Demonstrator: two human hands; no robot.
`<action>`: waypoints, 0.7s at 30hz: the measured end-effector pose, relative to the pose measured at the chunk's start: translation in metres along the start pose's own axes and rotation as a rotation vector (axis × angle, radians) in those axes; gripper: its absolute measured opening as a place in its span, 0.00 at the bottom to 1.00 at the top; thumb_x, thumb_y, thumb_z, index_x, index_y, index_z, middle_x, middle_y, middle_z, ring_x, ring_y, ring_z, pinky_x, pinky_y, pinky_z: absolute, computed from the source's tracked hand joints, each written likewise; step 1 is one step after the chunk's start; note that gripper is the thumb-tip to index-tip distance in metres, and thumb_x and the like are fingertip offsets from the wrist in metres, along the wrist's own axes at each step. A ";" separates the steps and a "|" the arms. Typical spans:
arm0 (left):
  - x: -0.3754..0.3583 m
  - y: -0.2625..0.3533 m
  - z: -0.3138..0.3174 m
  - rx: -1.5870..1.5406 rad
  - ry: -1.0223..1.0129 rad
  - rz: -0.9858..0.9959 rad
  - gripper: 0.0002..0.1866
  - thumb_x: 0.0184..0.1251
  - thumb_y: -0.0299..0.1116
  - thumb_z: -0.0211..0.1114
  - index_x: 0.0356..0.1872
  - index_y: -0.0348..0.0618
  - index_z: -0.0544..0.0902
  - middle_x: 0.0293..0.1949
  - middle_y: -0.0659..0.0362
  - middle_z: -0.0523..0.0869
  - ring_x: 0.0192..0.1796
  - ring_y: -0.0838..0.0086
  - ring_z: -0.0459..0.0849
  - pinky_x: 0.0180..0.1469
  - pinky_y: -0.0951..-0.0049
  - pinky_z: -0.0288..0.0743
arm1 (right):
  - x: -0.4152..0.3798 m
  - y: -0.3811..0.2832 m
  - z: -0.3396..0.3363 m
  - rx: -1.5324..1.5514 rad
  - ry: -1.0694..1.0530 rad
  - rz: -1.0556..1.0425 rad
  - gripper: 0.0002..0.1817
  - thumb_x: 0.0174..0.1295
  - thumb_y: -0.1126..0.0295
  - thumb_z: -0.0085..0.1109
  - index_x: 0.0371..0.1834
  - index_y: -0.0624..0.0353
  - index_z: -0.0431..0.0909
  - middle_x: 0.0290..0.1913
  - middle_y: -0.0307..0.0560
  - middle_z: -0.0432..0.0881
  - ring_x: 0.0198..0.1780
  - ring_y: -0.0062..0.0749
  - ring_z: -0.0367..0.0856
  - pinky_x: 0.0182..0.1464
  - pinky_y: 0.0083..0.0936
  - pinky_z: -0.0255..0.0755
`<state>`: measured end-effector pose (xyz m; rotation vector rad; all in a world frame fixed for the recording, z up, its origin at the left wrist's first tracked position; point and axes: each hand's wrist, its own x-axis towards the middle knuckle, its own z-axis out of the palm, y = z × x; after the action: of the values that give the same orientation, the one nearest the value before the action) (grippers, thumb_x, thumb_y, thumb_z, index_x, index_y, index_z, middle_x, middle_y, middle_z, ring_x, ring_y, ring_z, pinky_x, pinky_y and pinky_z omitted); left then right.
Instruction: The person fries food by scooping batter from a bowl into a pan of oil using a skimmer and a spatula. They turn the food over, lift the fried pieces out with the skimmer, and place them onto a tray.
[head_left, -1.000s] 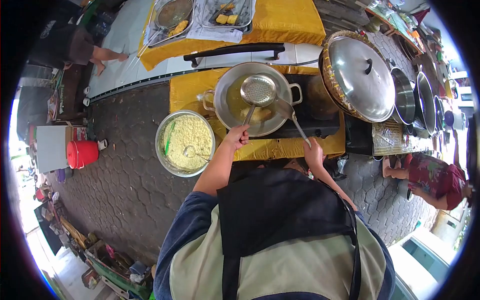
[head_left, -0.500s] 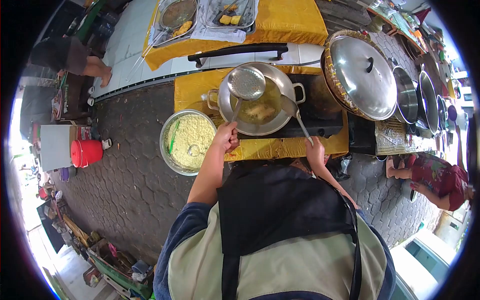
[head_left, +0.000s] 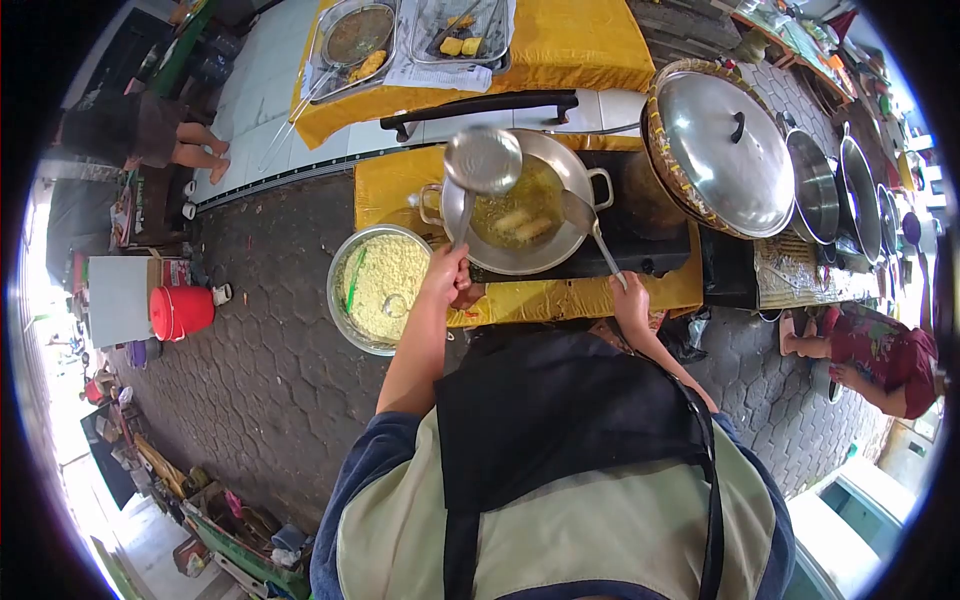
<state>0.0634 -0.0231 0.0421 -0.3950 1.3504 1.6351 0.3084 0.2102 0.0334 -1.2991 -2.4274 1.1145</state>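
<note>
Clamped on handles (head_left: 608,256), left hand (head_left: 445,276) and right hand (head_left: 630,300) stretch forward, skimmer (head_left: 484,161) and spatula (head_left: 577,211) ahead of them over the pan (head_left: 563,165).

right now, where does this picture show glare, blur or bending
Head view: fisheye bending with black corners; washed-out brightness toward the left and right edges; glare on the metal lid; the skimmer looks blurred, the spatula sharper.
</note>
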 end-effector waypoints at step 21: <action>0.121 -0.059 0.048 0.291 0.385 -0.058 0.07 0.59 0.30 0.54 0.26 0.40 0.68 0.14 0.60 0.66 0.12 0.74 0.64 0.11 0.73 0.54 | -0.002 0.002 -0.006 0.079 0.000 0.030 0.14 0.55 0.61 0.50 0.34 0.64 0.74 0.29 0.63 0.77 0.36 0.57 0.75 0.37 0.39 0.68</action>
<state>0.0655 0.0707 -0.0651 -0.5868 1.8177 1.3294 0.3139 0.2127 0.0362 -1.3158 -2.3453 1.2053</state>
